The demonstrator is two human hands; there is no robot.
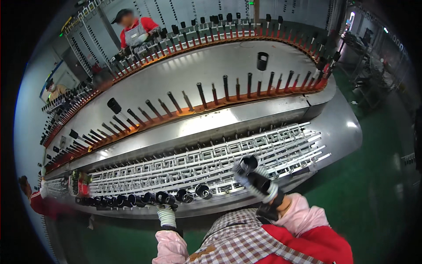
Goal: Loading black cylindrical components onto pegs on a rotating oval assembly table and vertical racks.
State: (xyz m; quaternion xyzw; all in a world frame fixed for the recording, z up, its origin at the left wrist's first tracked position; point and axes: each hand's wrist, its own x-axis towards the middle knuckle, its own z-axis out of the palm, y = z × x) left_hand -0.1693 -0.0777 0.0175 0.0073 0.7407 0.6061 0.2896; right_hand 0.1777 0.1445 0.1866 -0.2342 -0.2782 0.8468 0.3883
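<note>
My right hand (269, 190), in a striped glove with dark parts, is closed around a black hollow cylinder (249, 163) above the metal racks. Motion blurs this hand, and I cannot tell whether the dark shape against the palm is a second cylinder or part of the glove. My left hand (166, 214), gloved alike, reaches up to the near edge of the bench. Its fingers are partly hidden behind a black cylinder (162, 197) and appear to grip it. That piece belongs to a row of similar black cylinders (132, 200) lying along the edge, open ends showing.
Silver racks (206, 165) cover the near bench. Beyond them, an orange track (193, 111) with upright black-and-red rods loops around a steel table (176, 72). One black cylinder (262, 61) sits raised near the far side. A person in red (134, 33) stands across; others work at left.
</note>
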